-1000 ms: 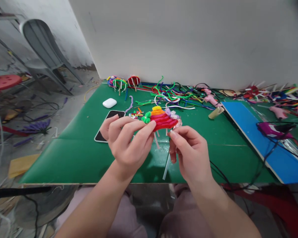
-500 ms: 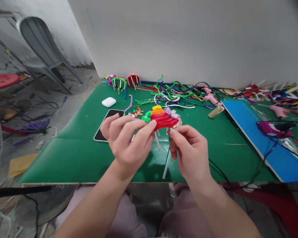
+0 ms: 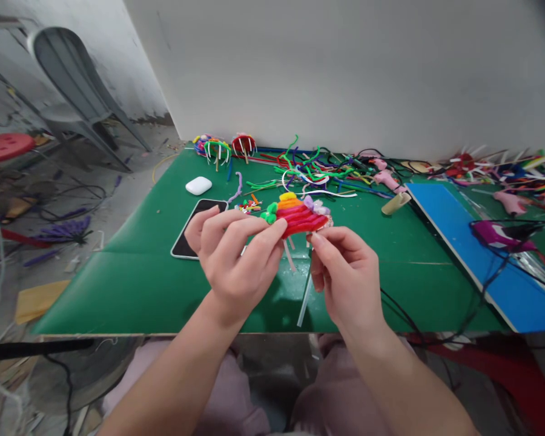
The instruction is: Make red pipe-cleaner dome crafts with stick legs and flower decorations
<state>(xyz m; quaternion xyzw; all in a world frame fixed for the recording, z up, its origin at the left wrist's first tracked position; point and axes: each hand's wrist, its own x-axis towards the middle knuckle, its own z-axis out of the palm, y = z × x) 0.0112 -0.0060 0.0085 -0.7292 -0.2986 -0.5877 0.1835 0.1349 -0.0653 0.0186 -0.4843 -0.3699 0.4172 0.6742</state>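
A small pipe-cleaner cone, wound in red, pink, orange and yellow bands with green pompoms and a lilac flower, is held above the green table. My left hand pinches its left rim with thumb and fingers. My right hand is closed near its right underside, gripping a white stick that hangs down from the cone. Short pale stick ends poke out under the cone.
A black phone and a white earbud case lie at left. Two finished cones stand at the back. Loose pipe cleaners litter the rear. A blue board, pink glue guns and cables lie right.
Both hands and the cone have stayed almost still; the view has shifted very slightly.
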